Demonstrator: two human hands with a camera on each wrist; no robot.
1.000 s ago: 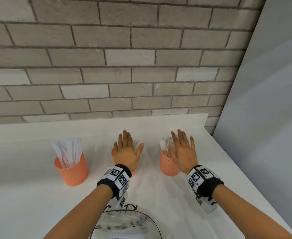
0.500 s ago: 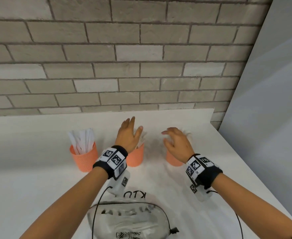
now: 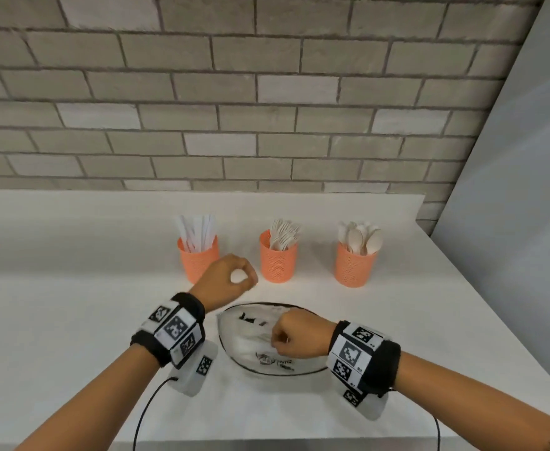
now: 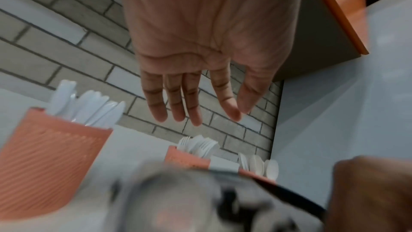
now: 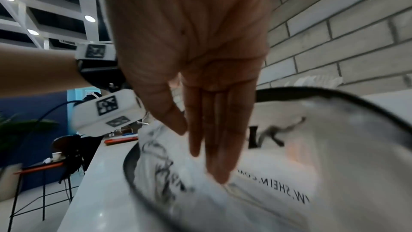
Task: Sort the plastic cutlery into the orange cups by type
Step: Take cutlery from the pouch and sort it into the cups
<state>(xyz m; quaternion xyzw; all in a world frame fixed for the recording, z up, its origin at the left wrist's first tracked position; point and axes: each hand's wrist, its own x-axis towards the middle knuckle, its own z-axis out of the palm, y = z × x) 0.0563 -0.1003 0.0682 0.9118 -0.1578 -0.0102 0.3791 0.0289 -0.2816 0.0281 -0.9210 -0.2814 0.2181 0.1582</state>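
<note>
Three orange cups stand in a row on the white table (image 3: 72,288). The left cup (image 3: 198,260) holds white knives, the middle cup (image 3: 278,262) forks, the right cup (image 3: 353,268) spoons. My left hand (image 3: 228,283) hovers just in front of the knife cup (image 4: 44,156), its fingers loosely bent (image 4: 231,110), thumb tip near the index tip, holding nothing. My right hand (image 3: 294,338) points down into a clear plastic bag (image 3: 250,346) nearer to me. Its straight fingers (image 5: 214,147) touch the bag's film (image 5: 289,174).
A grey brick wall (image 3: 267,109) runs behind the cups. A plain grey panel (image 3: 511,222) closes the right side, where the table ends. Black cables (image 3: 143,415) trail from both wrist units over the near edge.
Both hands have pulled back from above the middle and right cups. The left one now hovers low before the knife cup, and the right one has dropped onto the bag.
</note>
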